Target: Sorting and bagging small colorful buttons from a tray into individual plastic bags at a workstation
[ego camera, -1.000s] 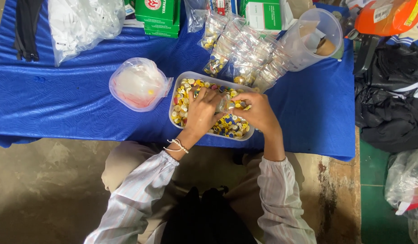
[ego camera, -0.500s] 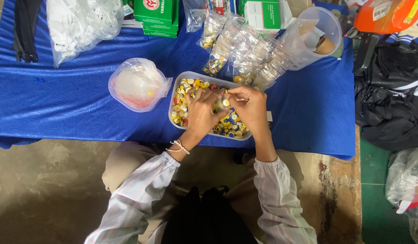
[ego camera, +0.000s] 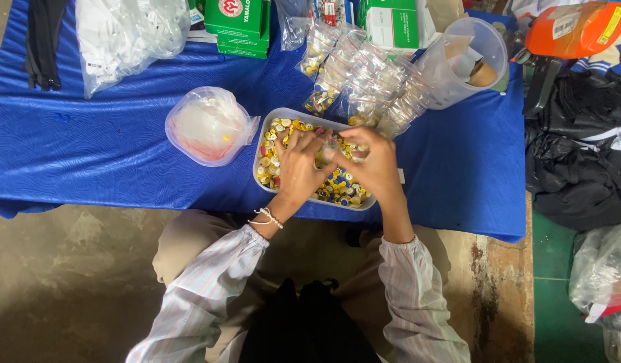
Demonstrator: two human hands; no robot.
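A clear rectangular tray (ego camera: 259, 176) full of yellow, white and red buttons sits on the blue mat in front of me. Both hands hover over it, fingertips meeting above the buttons. My left hand (ego camera: 298, 168) and my right hand (ego camera: 372, 165) pinch a small clear plastic bag (ego camera: 330, 149) between them. The hands hide what is inside the bag. A bead bracelet circles my left wrist.
A blue mat (ego camera: 109, 154) covers the low table. A round clear tub (ego camera: 206, 124) lies left of the tray. Behind the tray lie a pile of small filled bags (ego camera: 364, 67), a clear jug (ego camera: 465, 60) and green boxes (ego camera: 240, 20). Dark clothes (ego camera: 579, 168) are heaped at the right.
My right hand has lifted from the buttons and moved left to meet my left hand. Both hands now hold the small bag together over the tray.
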